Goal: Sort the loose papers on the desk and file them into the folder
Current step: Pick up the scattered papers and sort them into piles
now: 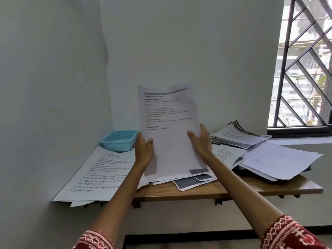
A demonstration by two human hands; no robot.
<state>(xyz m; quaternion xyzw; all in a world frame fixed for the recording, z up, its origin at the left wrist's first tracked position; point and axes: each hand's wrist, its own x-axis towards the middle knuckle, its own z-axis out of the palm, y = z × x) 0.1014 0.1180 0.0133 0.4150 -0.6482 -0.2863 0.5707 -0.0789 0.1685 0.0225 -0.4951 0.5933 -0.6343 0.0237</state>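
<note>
Sheaf [168,133] of printed white sheets, upright, bottom edge on counter [233,187] papers [100,177], gripped at both sides by left hand [143,150] and right hand [201,141], thumbs in front.

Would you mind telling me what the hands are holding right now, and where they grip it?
Both hands hold an upright sheaf of papers: the left hand grips its left edge, the right hand its right edge.

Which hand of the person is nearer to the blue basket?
The left hand. It grips the left edge of the held sheets, right beside the blue basket. The right hand grips the sheets' right edge, on the far side from the basket.
</note>
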